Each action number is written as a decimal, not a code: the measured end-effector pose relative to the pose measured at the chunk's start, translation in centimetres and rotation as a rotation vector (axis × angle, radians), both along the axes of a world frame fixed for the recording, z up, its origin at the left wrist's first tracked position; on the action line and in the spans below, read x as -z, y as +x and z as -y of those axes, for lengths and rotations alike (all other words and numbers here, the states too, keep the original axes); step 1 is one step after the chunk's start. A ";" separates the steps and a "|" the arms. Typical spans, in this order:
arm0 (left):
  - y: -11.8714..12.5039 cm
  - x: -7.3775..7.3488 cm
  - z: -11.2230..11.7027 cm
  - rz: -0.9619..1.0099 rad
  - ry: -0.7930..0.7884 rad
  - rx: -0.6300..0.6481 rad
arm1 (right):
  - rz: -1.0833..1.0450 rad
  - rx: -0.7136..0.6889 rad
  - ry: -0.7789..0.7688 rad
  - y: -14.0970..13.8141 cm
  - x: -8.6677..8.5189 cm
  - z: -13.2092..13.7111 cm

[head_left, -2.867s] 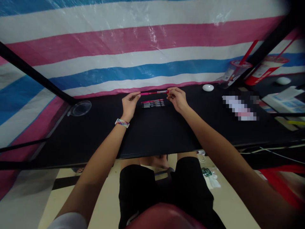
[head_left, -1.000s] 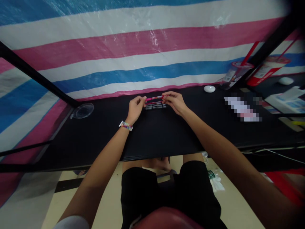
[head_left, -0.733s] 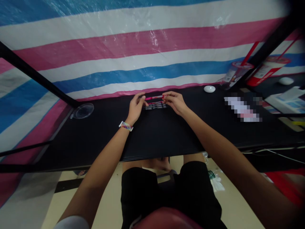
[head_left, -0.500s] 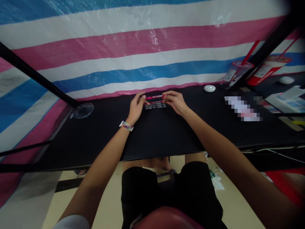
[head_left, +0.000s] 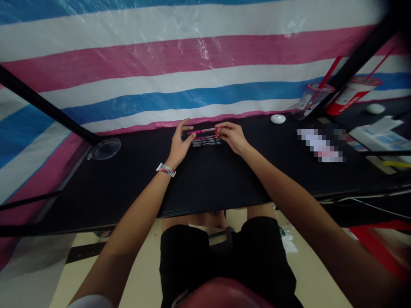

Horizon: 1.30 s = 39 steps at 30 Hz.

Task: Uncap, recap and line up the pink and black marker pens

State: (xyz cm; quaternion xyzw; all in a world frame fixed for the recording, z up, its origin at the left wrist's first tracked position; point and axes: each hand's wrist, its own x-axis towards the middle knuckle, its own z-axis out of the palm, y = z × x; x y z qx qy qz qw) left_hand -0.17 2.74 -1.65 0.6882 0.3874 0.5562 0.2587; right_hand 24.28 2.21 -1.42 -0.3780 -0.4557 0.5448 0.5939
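A pink pen (head_left: 204,130) lies level just above the black table (head_left: 208,179), held at both ends. My left hand (head_left: 179,143) pinches its left end between thumb and fingertips, and a bright woven band circles that wrist. My right hand (head_left: 231,136) pinches the right end. Directly below the pink pen, a short row of pens (head_left: 206,140) lies side by side on the table between my two hands.
A clear plastic lid (head_left: 104,148) sits at the table's far left. A white round puck (head_left: 278,119) and two red-capped drink cups (head_left: 311,99) stand at the back right. Papers (head_left: 380,137) lie at the right. A striped tarp hangs behind.
The pink pen has come down from above the row to just over it. My hands have drawn closer together, and the left fingers have shifted on the pen's end.
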 end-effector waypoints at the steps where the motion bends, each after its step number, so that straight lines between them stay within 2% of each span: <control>1: 0.0 -0.1 0.0 -0.004 -0.035 -0.017 | -0.004 0.002 0.002 0.0 0.0 0.0; 6: -0.2 -0.4 0.2 -0.120 -0.140 -0.043 | -0.008 -0.008 0.003 0.0 0.2 -0.1; 13: 0.2 -0.5 0.3 -0.053 -0.096 0.040 | -0.015 0.041 -0.026 0.1 0.4 -0.5; 19: 0.0 -0.1 -0.1 -0.047 -0.138 0.036 | 0.003 0.050 0.010 -0.1 0.2 -0.2; 27: 0.1 -0.1 0.2 -0.054 -0.045 0.018 | 0.002 0.057 -0.063 -0.2 0.2 -0.2; 32: 0.4 -0.5 0.5 -0.013 -0.054 0.010 | -0.083 0.012 -0.070 -0.2 0.1 -0.1; 39: 0.4 -0.3 0.0 0.114 -0.069 -0.017 | -0.198 -0.154 -0.141 0.2 -0.9 0.2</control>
